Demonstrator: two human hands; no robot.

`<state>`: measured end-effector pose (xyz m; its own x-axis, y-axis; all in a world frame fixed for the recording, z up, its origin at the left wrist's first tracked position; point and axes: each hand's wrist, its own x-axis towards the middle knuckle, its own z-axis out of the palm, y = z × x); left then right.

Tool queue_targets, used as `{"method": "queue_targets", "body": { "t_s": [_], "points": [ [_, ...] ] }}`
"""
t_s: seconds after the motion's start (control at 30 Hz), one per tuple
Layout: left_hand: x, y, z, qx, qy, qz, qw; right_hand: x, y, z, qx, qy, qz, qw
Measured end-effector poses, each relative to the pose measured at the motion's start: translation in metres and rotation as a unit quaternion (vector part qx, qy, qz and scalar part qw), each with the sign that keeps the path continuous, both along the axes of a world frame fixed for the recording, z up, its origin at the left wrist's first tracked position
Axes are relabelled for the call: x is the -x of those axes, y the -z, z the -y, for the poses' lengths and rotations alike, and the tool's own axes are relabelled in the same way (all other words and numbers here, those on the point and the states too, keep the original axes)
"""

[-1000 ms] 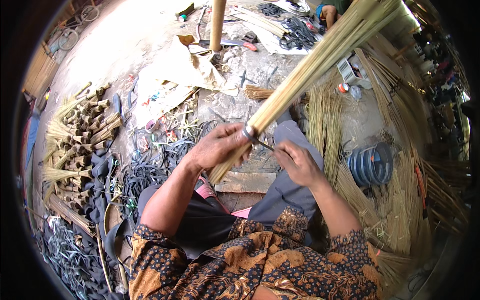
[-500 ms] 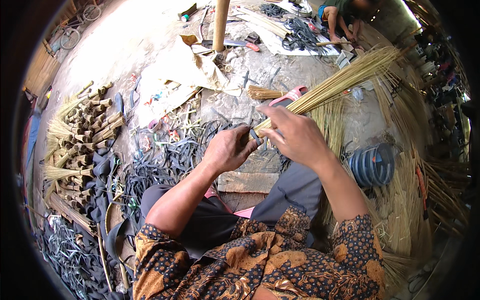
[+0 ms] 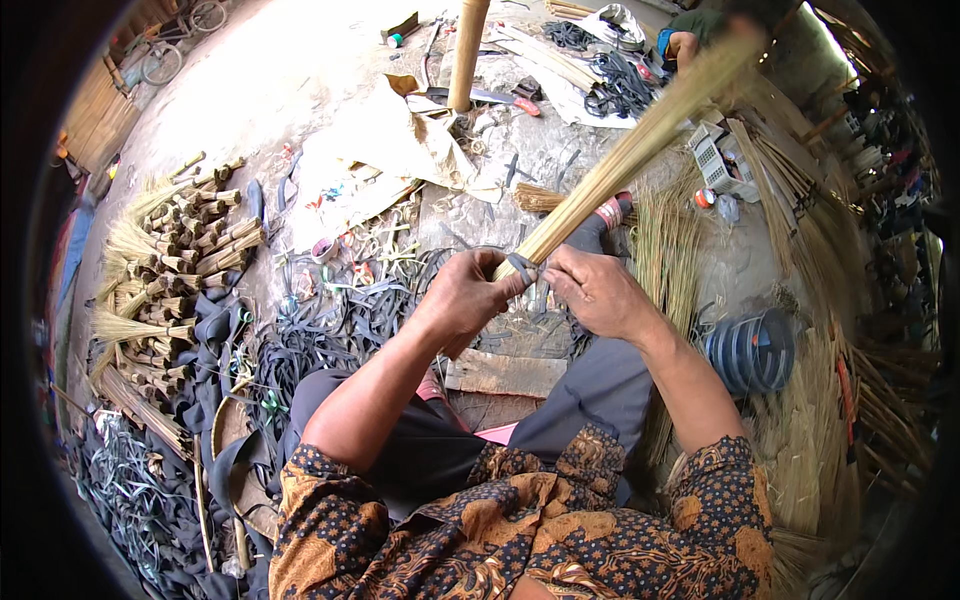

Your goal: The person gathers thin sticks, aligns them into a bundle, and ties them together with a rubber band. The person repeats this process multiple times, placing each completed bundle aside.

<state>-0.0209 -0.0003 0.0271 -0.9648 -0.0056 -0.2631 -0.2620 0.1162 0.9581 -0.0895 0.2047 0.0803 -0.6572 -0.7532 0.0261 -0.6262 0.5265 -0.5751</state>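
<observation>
"Dozens of tied straw bundles [image 3: 185, 245] are piled over on the left, right on the floor [image 3: 240, 130]. See them?"

"I do. And beside that pile?"

"A tangle of black strips [image 3: 330, 330], spread out as far as the person's left leg."

"Tell me about the left hand [image 3: 465, 297]."

"Its fingers are curled firmly round a long straw sheaf [image 3: 610, 165], near the lower end."

"What's that below, between the legs?"

"A worn wooden board [image 3: 505, 372], lying flat."

"And on the sheaf itself?"

"A dark band [image 3: 522, 266] goes round it, just beside the left thumb. The sheaf is up in front of the person, slanting away to the right, its far tips blurred."

"The right hand [image 3: 600, 295]?"

"Close by the left one, thumb and fingers pinched together on the band's end."

"Further right?"

"Loose straw [image 3: 668, 240] on the floor, then a white plastic basket [image 3: 720, 165], and nearer us a blue bucket [image 3: 750, 350] on its side."
</observation>
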Motion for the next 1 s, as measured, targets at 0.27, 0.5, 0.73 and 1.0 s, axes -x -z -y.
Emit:
{"method": "queue_targets", "body": {
  "t_s": [0.27,0.5,0.73,1.0],
  "points": [
    [0.007,-0.016,-0.004,-0.132,-0.061,-0.028,0.989,-0.015,0.040,0.017,0.216,0.071,-0.074,0.971],
    [0.010,-0.015,-0.005,-0.116,-0.101,-0.068,0.986,-0.024,0.039,0.042,0.261,0.133,-0.176,0.940],
    [0.010,-0.010,-0.008,-0.030,-0.094,-0.117,0.988,-0.022,0.034,0.047,0.196,0.161,-0.285,0.924],
    [0.005,-0.006,-0.008,-0.077,-0.055,-0.154,0.983,-0.006,0.023,0.024,0.146,0.057,-0.336,0.929]
  ]
}}
